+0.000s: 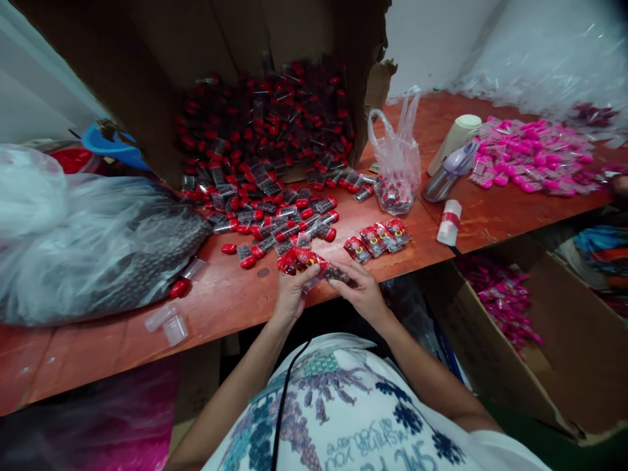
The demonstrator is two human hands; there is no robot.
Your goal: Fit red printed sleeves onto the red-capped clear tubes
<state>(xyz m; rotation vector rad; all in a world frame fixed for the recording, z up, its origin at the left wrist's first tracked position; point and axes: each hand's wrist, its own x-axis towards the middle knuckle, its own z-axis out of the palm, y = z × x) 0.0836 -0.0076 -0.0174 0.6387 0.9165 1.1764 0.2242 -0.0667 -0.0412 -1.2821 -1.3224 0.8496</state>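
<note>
At the table's front edge, my left hand [293, 293] is closed on red printed packets [301, 260], its thumb lying over them. My right hand [364, 292] pinches a clear piece with dark contents [338, 275] right beside them; whether it is part of one of the packets I cannot tell. Just to the right on the table lies a row of several similar red and black packets [377, 241]. Beyond my hands spreads a heap of small clear containers with red caps and dark contents [275, 219], spilling out of a cardboard box [147, 85].
On the left sits a large clear bag of dark beads [167, 248], with loose clear tubes [174, 329] in front. To the right stand a plastic carrier bag [398, 163], a purple-topped bottle [449, 173], a white roll [449, 222] and pink-capped pieces [534, 157]. Below is an open carton [564, 340].
</note>
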